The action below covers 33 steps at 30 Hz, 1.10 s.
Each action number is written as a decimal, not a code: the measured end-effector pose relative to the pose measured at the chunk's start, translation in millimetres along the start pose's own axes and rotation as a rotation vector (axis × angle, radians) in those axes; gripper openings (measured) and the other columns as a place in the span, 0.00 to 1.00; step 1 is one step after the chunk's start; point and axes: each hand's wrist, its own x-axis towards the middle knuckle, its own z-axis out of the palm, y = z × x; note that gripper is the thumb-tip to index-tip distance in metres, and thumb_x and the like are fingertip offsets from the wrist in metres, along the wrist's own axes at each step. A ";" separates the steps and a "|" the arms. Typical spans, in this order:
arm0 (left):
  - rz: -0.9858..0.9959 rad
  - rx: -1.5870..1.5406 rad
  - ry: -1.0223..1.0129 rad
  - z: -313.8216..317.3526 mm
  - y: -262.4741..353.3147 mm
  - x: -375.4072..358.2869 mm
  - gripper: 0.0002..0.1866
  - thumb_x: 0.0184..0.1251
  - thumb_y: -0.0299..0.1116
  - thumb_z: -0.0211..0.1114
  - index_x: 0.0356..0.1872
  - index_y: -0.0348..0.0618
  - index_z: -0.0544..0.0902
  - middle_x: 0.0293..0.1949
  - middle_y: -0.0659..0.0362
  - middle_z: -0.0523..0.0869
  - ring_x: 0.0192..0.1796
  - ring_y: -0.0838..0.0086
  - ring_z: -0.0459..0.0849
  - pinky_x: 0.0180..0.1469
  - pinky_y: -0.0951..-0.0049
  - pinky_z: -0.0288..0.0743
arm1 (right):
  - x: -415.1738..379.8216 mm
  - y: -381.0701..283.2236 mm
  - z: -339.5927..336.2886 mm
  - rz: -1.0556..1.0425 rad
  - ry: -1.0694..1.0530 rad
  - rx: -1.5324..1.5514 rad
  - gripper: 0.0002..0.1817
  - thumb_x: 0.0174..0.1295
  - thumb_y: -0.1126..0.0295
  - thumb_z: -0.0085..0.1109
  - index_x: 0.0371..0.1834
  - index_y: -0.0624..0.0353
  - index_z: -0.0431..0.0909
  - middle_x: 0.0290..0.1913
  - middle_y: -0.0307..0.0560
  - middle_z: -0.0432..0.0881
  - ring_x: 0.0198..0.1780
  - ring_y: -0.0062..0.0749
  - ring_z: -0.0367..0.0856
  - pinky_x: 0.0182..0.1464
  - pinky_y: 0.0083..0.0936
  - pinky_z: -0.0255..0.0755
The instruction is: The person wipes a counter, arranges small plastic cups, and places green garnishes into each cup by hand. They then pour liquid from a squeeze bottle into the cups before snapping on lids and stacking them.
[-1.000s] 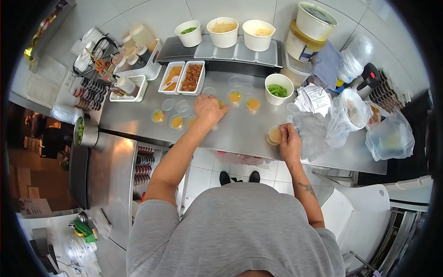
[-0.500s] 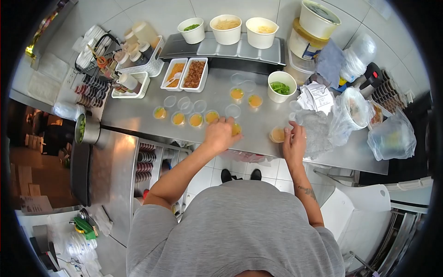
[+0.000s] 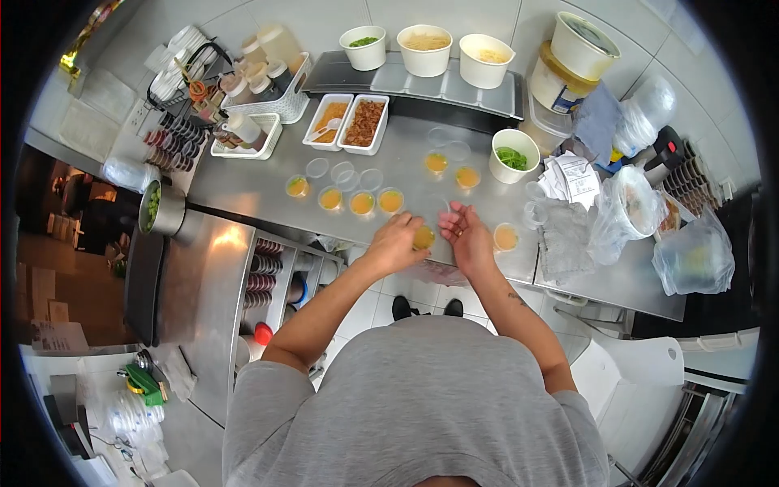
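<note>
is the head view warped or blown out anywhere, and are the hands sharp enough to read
Head view: strong fisheye, straight edges of the steel counter bow and a black vignette rings the frame. Glare patch on the lower steel surface. Left hand and right hand are slightly soft, fingers still readable, around a small sauce cup. The shirt fills the bottom.

The printed paper slips [image 3: 574, 174] carry lines of text too small to read.
</note>
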 end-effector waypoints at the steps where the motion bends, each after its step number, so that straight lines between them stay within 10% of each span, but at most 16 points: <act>1: -0.003 -0.002 -0.019 -2.0 1.4 -0.9 0.32 0.50 0.41 0.74 0.55 0.35 0.74 0.48 0.46 0.77 0.57 0.53 0.76 0.57 0.58 0.73 | 3.7 3.0 -0.7 -0.022 -0.022 -0.054 0.18 0.75 0.57 0.46 0.55 0.60 0.74 0.41 0.41 0.81 0.42 0.25 0.78 0.46 0.23 0.71; 7: -0.021 -0.055 0.079 9.6 -6.2 -5.0 0.31 0.48 0.40 0.76 0.50 0.34 0.74 0.43 0.46 0.78 0.51 0.53 0.79 0.52 0.57 0.74 | 7.8 25.3 7.8 -0.437 -0.077 -0.782 0.06 0.67 0.73 0.57 0.42 0.63 0.80 0.31 0.38 0.77 0.31 0.20 0.74 0.38 0.19 0.71; 13: -0.235 -0.327 0.068 13.9 -8.3 -12.6 0.31 0.47 0.39 0.79 0.47 0.36 0.70 0.30 0.48 0.83 0.34 0.54 0.85 0.37 0.59 0.78 | -3.0 20.2 19.7 -0.730 -0.094 -1.065 0.05 0.62 0.77 0.58 0.40 0.63 0.80 0.34 0.50 0.78 0.30 0.36 0.79 0.35 0.28 0.74; 23: -0.215 -0.553 0.042 14.4 -21.5 -11.7 0.29 0.52 0.39 0.78 0.48 0.39 0.70 0.28 0.53 0.84 0.29 0.68 0.84 0.29 0.69 0.75 | -3.3 16.7 20.1 -0.722 -0.173 -1.100 0.05 0.61 0.77 0.59 0.39 0.63 0.80 0.35 0.51 0.78 0.32 0.43 0.79 0.35 0.32 0.74; 33: -0.652 -0.991 -0.163 1.7 -22.3 9.0 0.15 0.67 0.38 0.65 0.44 0.42 0.69 0.22 0.54 0.81 0.16 0.76 0.76 0.13 0.78 0.58 | 4.8 20.9 12.6 -0.898 -0.142 -1.360 0.07 0.54 0.75 0.61 0.36 0.51 0.81 0.35 0.42 0.78 0.39 0.41 0.77 0.42 0.36 0.70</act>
